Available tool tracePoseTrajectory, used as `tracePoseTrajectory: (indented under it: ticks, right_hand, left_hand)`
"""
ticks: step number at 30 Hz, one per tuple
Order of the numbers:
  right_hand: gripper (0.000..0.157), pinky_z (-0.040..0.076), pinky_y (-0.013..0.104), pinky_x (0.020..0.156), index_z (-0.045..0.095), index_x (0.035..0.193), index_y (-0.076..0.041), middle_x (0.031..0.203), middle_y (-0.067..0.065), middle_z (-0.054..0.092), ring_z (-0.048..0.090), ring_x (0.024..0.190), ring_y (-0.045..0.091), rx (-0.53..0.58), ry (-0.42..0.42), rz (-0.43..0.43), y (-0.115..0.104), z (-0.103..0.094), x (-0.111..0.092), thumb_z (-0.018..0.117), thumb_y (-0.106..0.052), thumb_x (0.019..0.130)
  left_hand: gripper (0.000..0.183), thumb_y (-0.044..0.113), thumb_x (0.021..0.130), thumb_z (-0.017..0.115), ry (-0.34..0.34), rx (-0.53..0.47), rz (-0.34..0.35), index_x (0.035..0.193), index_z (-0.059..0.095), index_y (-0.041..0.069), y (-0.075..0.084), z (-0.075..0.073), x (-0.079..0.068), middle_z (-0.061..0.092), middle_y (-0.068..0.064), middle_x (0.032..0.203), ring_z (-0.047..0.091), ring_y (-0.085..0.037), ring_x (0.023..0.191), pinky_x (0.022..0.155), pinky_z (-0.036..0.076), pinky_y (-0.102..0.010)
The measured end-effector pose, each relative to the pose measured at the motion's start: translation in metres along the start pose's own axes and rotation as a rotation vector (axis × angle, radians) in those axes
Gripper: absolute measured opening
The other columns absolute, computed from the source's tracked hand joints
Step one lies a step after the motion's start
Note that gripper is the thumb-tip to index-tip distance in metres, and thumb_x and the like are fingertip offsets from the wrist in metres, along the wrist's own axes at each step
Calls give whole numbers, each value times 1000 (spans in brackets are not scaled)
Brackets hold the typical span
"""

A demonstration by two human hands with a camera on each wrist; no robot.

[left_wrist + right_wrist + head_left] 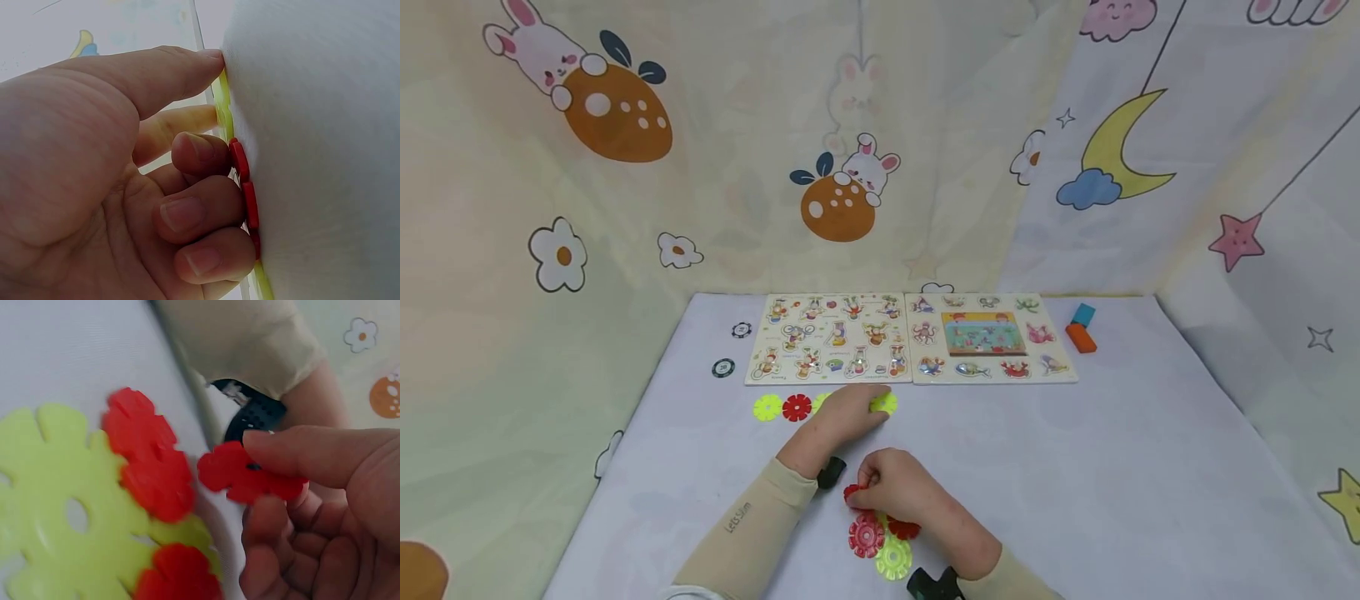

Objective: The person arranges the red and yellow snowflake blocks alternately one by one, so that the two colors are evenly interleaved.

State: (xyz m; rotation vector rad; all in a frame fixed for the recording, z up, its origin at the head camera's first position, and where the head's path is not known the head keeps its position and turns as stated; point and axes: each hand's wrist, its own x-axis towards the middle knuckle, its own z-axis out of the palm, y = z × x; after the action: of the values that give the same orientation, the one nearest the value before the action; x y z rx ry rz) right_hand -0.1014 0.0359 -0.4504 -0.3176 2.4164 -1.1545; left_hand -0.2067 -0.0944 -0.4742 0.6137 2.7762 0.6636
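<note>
My left hand (847, 412) lies at the right end of a row of plastic flower-shaped discs, thumb and index finger pinching a yellow disc (886, 403) flat on the table. Its other fingers curl over red discs (250, 206) in the left wrist view. Left of it, the row shows a yellow disc (767, 407), a red disc (797, 407) and part of another yellow one. Nearer me, my right hand (901, 487) pinches a red disc (228, 469) between thumb and fingers. Beside it lies a loose pile with a reddish disc (866, 534) and a yellow disc (893, 557).
Two picture puzzle boards, one with animal figures (831, 340) and one with sea creatures (992, 367), lie behind the row. Poker chips (723, 368) lie left of them. Orange (1081, 338) and blue (1083, 315) blocks sit right. Printed cloth (955, 225) surrounds the table.
</note>
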Motion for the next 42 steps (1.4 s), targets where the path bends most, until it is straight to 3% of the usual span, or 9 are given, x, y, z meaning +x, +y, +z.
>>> tracePoseTrajectory:
  ticks: [5,10,14,19,23,29,32,35,42]
  right_hand:
    - [24,48,30,54,62,94,-17,76,4,59,60,60,17,171,-23,-9,0,-26,-6,78,-23,78]
    - [39,53,35,65,62,121,-14,93,7,58,65,70,20,229,-19,-59,5,-59,-7,72,-11,83]
    - [47,51,35,68,60,125,-14,101,5,57,62,77,19,203,26,-56,13,-84,-4,74,-9,81]
    - [48,49,32,68,63,122,-18,99,3,58,56,82,19,150,172,10,25,-102,10,77,-10,77]
    - [47,48,30,66,64,120,-15,94,4,57,54,80,20,116,258,78,35,-104,28,79,-12,75]
    - [50,45,32,71,63,118,-13,95,4,58,51,85,20,14,297,123,60,-86,51,82,-23,73]
    - [53,47,35,75,62,119,-13,99,2,60,52,88,20,-59,357,110,68,-77,54,82,-30,73]
    - [55,45,33,69,61,120,-14,89,2,59,51,79,18,-112,405,111,71,-78,53,81,-32,73]
    - [40,37,30,58,63,115,-9,75,3,51,46,67,17,-134,392,114,68,-80,57,77,-24,79]
  left_hand:
    - [49,32,89,65,-16,6,-10,134,54,18,1,-2,1,56,0,130,50,-19,117,97,39,-40]
    - [50,37,88,64,-21,5,-12,134,55,18,2,-3,3,55,0,131,48,-20,122,98,38,-41]
    - [48,36,89,63,-23,-8,-9,133,56,18,3,-2,3,56,-1,130,49,-20,120,98,38,-41]
    - [46,31,89,64,-27,-10,-2,133,55,17,4,0,2,56,-1,130,50,-21,119,98,38,-41]
    - [47,32,89,64,-20,10,0,133,55,18,4,1,1,56,-1,130,50,-19,117,98,39,-40]
    - [48,34,89,64,-18,9,-3,134,54,18,4,4,3,56,-1,130,50,-20,117,97,39,-41]
    - [48,34,89,64,-20,7,-14,134,54,19,4,5,3,55,0,131,50,-19,117,97,39,-41]
    - [48,34,89,64,-22,1,-17,134,54,20,5,5,3,55,0,132,49,-19,119,98,39,-41]
    - [49,34,89,64,-13,27,-10,134,53,19,3,0,1,55,-1,131,50,-21,119,97,39,-42]
